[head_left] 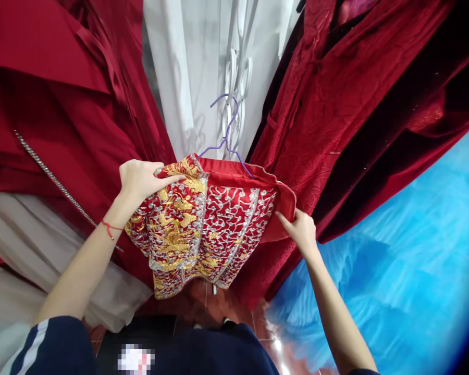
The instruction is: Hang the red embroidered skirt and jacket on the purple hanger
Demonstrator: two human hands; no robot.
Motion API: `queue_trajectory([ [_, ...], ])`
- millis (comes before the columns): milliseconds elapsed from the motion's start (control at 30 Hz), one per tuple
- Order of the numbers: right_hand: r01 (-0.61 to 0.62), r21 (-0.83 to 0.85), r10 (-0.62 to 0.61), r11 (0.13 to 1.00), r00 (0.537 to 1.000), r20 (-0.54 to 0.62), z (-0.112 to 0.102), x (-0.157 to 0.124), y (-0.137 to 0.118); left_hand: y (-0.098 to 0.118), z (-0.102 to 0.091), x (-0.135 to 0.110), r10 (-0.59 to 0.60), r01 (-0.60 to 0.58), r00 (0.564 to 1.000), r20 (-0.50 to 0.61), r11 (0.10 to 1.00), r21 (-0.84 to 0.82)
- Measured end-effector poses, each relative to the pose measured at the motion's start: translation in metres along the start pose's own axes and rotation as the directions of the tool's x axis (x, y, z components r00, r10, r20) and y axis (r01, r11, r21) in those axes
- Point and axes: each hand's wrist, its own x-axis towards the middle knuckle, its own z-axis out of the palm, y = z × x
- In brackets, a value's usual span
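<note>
A short red jacket [175, 229] with gold and silver embroidery hangs in front of me. Its open front shows a red lining along the top. My left hand [140, 182] grips its left shoulder, thumb on top of the gold stitching. On the other side my right hand [301, 232] pinches the edge of the opened front panel, with its plain red inner side towards me. A purple wire hanger [227, 136] sits inside the jacket, its hook rising at the neck near white rings. A small white tag shows under the hem.
Dark red garments [82, 94] hang on the left, one crossed by a silver chain. White curtain-like cloth [199, 62] is behind the hanger. Patterned red and dark velvet clothes [336, 114] hang right, beside a bright blue ruffled dress [398, 250]. Reddish floor tiles [260, 325] lie below.
</note>
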Motion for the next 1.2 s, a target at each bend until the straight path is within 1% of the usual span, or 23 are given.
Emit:
queue_trajectory([
  [67, -0.013, 0.023, 0.011, 1.000, 0.995, 0.103, 0.000, -0.007, 0.007, 0.000, -0.001, 0.000, -0.005, 0.005, 1.000, -0.007, 1.000, -0.031],
  [100, -0.027, 0.031, 0.023, 0.999, 0.995, 0.097, -0.003, -0.010, 0.008, 0.000, -0.001, 0.000, -0.005, 0.004, 1.000, -0.015, 0.999, -0.041],
  [167, -0.056, 0.083, 0.057, 0.995, 0.998, -0.015, -0.015, -0.015, 0.005, 0.000, -0.002, 0.000, -0.004, 0.002, 0.999, -0.035, 0.999, -0.046],
  [233, -0.062, 0.173, 0.090, 0.983, 0.984, -0.155, -0.036, -0.018, -0.006, 0.000, -0.002, 0.000, -0.008, 0.007, 0.999, -0.047, 0.999, -0.032],
  [300, -0.017, 0.211, 0.065, 0.977, 0.972, -0.225, -0.061, -0.021, -0.022, 0.001, -0.003, -0.001, -0.012, 0.011, 0.999, -0.049, 1.000, -0.017],
  [400, 0.069, 0.124, -0.035, 0.990, 0.965, -0.259, -0.091, -0.026, -0.047, 0.004, -0.003, -0.004, -0.014, 0.013, 0.998, -0.055, 1.000, -0.017],
  [467, 0.064, 0.068, -0.036, 0.996, 0.935, -0.353, -0.097, -0.036, -0.061, 0.007, -0.002, -0.006, -0.026, 0.024, 0.998, -0.062, 0.999, -0.033],
  [500, 0.062, 0.043, -0.041, 0.997, 0.923, -0.384, -0.092, -0.044, -0.069, 0.009, -0.001, -0.007, -0.037, 0.034, 0.998, -0.059, 0.998, -0.045],
  [533, 0.080, 0.009, -0.071, 0.997, 0.925, -0.373, -0.084, -0.054, -0.078, 0.011, 0.001, -0.008, -0.051, 0.048, 0.998, -0.048, 0.997, -0.060],
  [567, 0.122, -0.033, -0.126, 0.992, 0.942, -0.310, -0.072, -0.066, -0.088, 0.013, 0.003, -0.008, -0.068, 0.066, 0.997, -0.030, 0.995, -0.077],
  [600, 0.203, -0.084, -0.216, 0.975, 0.958, -0.190, -0.059, -0.078, -0.098, 0.015, 0.005, -0.010, -0.086, 0.084, 0.996, -0.010, 0.992, -0.093],
  [633, 0.295, -0.113, -0.302, 0.949, 0.952, -0.054, -0.046, -0.090, -0.109, 0.017, 0.006, -0.011, -0.098, 0.098, 0.995, 0.005, 0.990, -0.105],
  [700, 0.394, -0.103, -0.383, 0.913, 0.917, 0.114, -0.028, -0.109, -0.128, 0.021, 0.009, -0.013, -0.103, 0.102, 0.995, 0.003, 0.989, -0.111],
  [767, 0.372, -0.091, -0.365, 0.924, 0.927, 0.085, -0.025, -0.119, -0.142, 0.024, 0.010, -0.016, -0.088, 0.085, 0.996, -0.033, 0.992, -0.095],
  [833, 0.325, -0.086, -0.326, 0.942, 0.945, 0.001, -0.027, -0.121, -0.152, 0.026, 0.009, -0.019, -0.079, 0.074, 0.995, -0.065, 0.994, -0.074],
  [867, 0.327, -0.082, -0.329, 0.941, 0.944, -0.002, -0.025, -0.121, -0.156, 0.027, 0.007, -0.020, -0.081, 0.076, 0.994, -0.070, 0.995, -0.066],
  [900, 0.357, -0.078, -0.355, 0.931, 0.934, 0.041, -0.019, -0.120, -0.160, 0.027, 0.006, -0.021, -0.084, 0.079, 0.994, -0.072, 0.995, -0.062],
  [933, 0.397, -0.079, -0.386, 0.914, 0.914, 0.123, -0.008, -0.119, -0.164, 0.027, 0.004, -0.021, -0.085, 0.081, 0.994, -0.072, 0.995, -0.059],
  [967, 0.443, -0.080, -0.415, 0.893, 0.879, 0.235, 0.005, -0.117, -0.168, 0.026, 0.003, -0.022, -0.082, 0.079, 0.994, -0.067, 0.995, -0.057],
  [1000, 0.472, -0.104, -0.413, 0.876, 0.843, 0.345, 0.021, -0.113, -0.170, 0.025, 0.002, -0.022, -0.074, 0.071, 0.996, -0.058, 0.996, -0.055],
  [1067, 0.450, -0.178, -0.317, 0.875, 0.810, 0.494, 0.051, -0.102, -0.171, 0.023, 0.002, -0.023, -0.038, 0.037, 0.999, -0.029, 0.998, -0.049],
  [1133, 0.449, -0.187, -0.292, 0.874, 0.792, 0.537, 0.067, -0.088, -0.167, 0.021, 0.003, -0.023, 0.011, -0.011, 1.000, 0.004, 0.999, -0.048],
  [1200, 0.471, -0.159, -0.323, 0.868, 0.778, 0.539, 0.064, -0.078, -0.160, 0.020, 0.005, -0.023, 0.048, -0.048, 0.999, 0.008, 0.998, -0.050],
])
